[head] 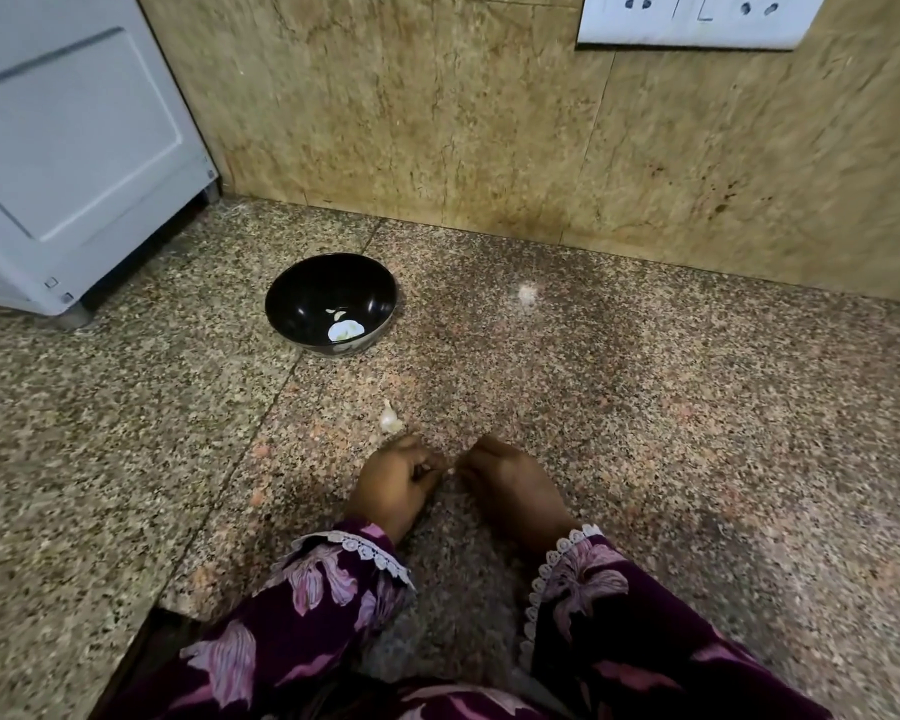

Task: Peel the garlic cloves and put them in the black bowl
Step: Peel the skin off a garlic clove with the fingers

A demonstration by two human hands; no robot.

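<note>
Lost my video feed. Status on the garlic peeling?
Both hands, left hand and right hand, curled together, working something small. Unpeeled clove waiting on counter. Black bowl holds a few pieces. Path clear.

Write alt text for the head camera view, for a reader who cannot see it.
Two hands, the left hand and right hand, work close together at something small over a speckled granite counter. One unpeeled garlic clove lies just beyond them; farther back stands a round black bowl holding pale bits.
</note>
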